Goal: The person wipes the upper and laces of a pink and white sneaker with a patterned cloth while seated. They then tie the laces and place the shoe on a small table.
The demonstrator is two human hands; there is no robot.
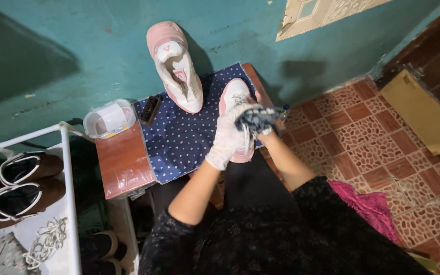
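Wiping is proceeding on the near pink sneaker (234, 97), lying on the dotted blue mat (179, 137): gloved left hand (228, 136) is bracing it, fingers closed around it, right hand (268, 122) is clamping the dark cloth (254, 119); firm, even strokes advised.

A small reddish-brown table (123, 165) stands against the teal wall, most of its top covered by a dark blue dotted cloth (184, 137). Left of the cloth sits a clear plastic box (109, 118). On the cloth's far left corner lies what looks like a small dark brush (150, 109). One pink-and-white sneaker (176, 69) stands at the cloth's back edge, leaning against the wall.
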